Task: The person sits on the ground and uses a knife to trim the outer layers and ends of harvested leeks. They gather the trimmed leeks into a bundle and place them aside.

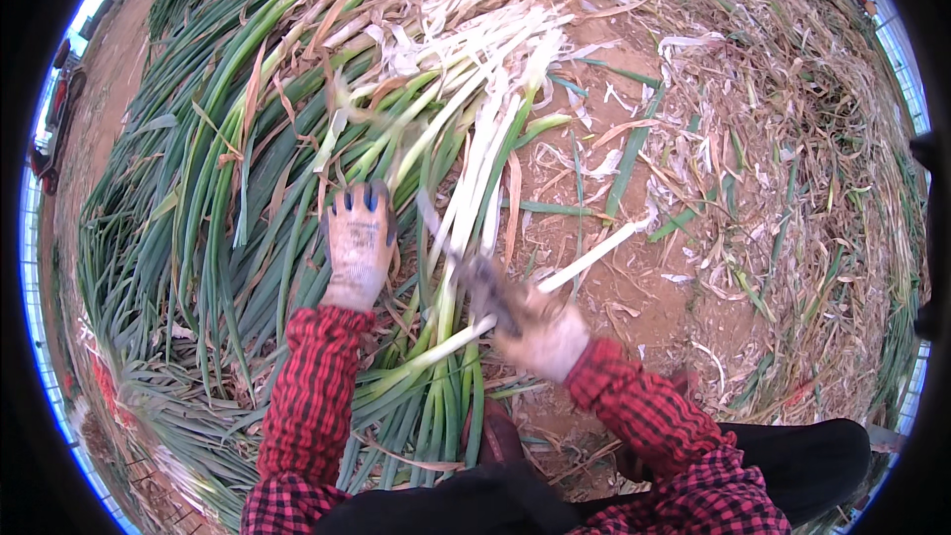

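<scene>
My left hand [360,241], in a soiled glove with dark blue fingers, is palm down at the leaves of a large heap of long green onions [290,134]. Its fingertips are partly hidden, so I cannot tell whether they grip a leaf. My right hand [546,331], also gloved and blurred by motion, is around one green onion [594,256]. That stalk's white root end points up and right, while its green leaves [401,375] trail down and left. Just left of this hand, several peeled white stalks [475,178] lie lengthwise before me.
Dry husks and leaf scraps [802,186] cover the ground at right. Bare brown soil [631,312] shows between them and the heap. More green onions [186,468] lie at lower left. My shoe [499,435] is beside the leaf ends, below my hands.
</scene>
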`<state>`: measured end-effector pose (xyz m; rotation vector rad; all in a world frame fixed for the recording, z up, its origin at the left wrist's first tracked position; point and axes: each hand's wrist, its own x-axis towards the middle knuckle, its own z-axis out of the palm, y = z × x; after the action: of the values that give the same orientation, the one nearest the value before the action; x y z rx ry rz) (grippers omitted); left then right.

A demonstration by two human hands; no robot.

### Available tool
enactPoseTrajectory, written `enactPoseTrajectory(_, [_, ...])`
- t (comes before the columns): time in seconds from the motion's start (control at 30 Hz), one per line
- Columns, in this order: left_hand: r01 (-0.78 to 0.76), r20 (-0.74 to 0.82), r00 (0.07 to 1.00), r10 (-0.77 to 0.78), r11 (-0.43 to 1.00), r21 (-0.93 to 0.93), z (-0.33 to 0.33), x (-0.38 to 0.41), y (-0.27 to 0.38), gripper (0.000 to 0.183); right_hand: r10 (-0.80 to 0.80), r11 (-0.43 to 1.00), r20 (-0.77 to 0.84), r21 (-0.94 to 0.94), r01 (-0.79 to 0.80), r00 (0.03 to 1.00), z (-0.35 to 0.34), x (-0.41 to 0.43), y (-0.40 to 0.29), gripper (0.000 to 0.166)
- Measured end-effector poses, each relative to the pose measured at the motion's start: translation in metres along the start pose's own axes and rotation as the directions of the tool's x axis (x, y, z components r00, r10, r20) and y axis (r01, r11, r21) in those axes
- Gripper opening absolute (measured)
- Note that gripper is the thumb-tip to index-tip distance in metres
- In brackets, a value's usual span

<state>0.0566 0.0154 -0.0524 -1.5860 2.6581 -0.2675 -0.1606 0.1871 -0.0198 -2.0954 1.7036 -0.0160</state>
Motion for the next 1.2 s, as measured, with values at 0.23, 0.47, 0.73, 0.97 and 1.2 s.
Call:
enactPoseTrajectory(0.23, [0.03, -0.042, 0.998, -0.038, 0.986, -0.166, -0.004, -0.006, 0.009, 0.046, 0.167, 0.94, -0.114, 0.319, -0.123, 0.979, -0.021, 0.009, 0.008, 0.058])
enactPoseTrajectory(0.47, [0.142, 0.028, 0.988, -0.151, 0.829, -0.54, 0.009, -0.079, 0.018, 0.064, 0.361, 0.93, -0.143, 0.125, -0.345, 0.922, -0.042, 0.068, 0.097, 0.042])
enactPoseTrajectory(0.73, [0.16, 0.192, 0.979, -0.061, 0.816, -0.556, 0.001, -0.122, 0.012, 0.058, 0.074, 0.955, 0.026, -0.291, -0.063, 0.997, -0.009, 0.046, 0.065, 0.072])
enactPoseTrajectory(0.97, [-0.042, -0.165, 0.986, -0.015, 0.94, -0.34, -0.037, -0.047, -0.004, 0.058, -0.05, 0.997, 0.004, -0.062, 0.05, 0.999, -0.008, 0.062, 0.043, 0.059])
enactPoseTrajectory(1.2, [-0.015, -0.136, 0.991, -0.007, 0.987, -0.157, -0.008, 0.078, -0.019, 0.075, 0.396, 0.88, -0.06, 0.311, -0.36, 0.916, -0.056, 0.099, 0.069, 0.071])
